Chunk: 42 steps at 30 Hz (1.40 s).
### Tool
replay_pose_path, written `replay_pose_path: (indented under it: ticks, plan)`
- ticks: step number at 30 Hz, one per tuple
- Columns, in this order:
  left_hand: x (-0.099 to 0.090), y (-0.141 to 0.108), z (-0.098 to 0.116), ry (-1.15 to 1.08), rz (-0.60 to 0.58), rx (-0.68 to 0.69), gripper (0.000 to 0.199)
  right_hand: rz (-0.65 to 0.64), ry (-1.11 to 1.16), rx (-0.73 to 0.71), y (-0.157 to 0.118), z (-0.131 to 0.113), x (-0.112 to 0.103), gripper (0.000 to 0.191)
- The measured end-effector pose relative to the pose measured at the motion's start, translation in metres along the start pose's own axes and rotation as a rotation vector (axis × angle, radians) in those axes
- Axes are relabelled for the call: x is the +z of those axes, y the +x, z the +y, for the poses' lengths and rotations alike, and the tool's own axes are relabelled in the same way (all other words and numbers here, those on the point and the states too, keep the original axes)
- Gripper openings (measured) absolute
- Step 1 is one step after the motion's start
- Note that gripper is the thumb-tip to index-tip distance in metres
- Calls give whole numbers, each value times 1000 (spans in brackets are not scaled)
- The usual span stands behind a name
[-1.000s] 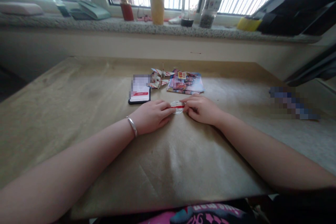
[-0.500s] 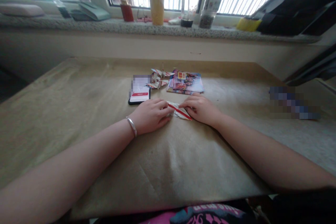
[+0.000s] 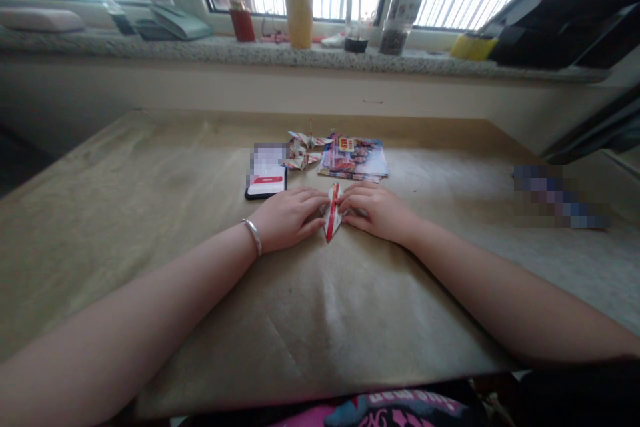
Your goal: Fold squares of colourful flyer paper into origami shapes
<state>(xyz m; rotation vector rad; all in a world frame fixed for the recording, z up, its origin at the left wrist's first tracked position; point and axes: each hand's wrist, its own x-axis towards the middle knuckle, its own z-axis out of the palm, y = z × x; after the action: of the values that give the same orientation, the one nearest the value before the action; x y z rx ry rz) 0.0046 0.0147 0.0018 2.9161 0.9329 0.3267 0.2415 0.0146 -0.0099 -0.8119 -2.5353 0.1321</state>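
Note:
A folded piece of paper (image 3: 332,216), white with a red stripe down its middle, lies on the table with one pointed end toward me. My left hand (image 3: 293,217), with a silver bangle at the wrist, grips its left side between thumb and fingers. On the opposite side my right hand (image 3: 375,212) has its fingers closed on the paper's edge. Just beyond the hands sit folded paper cranes (image 3: 301,159) with printed stripes. A phone (image 3: 267,181) with a lit screen lies to their left, and a stack of colourful printed sheets (image 3: 354,159) to their right.
A gold-brown cover spreads over the table (image 3: 280,320). A blurred-out bluish item (image 3: 557,197) lies at the far right. Behind, the stone windowsill (image 3: 200,50) carries a red container (image 3: 243,23), a tall yellow cylinder (image 3: 299,0), jars and a black bag (image 3: 560,20).
The folded paper has turned from lying slantwise to pointing toward me, its red stripe now running nearly straight away from me. Both hands have shifted slightly around it.

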Motion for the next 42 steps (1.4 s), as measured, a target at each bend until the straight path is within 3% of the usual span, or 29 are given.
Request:
replay_pose_path:
  ticks: [4,8,21,30,42]
  plan:
    - [-2,2,4,-21,16,2,34,7,-53,65,3,-6,1,22]
    - [-1,2,4,20,42,21,40,-9,-112,112,5,-11,2,24]
    - [8,5,-9,156,229,75,27,-12,-98,68,1,-6,3,20]
    - [7,6,-4,323,122,157,17,4,-79,85,4,-8,5,18]
    - [5,8,3,375,90,85,14,-25,-167,77,5,-10,5,22]
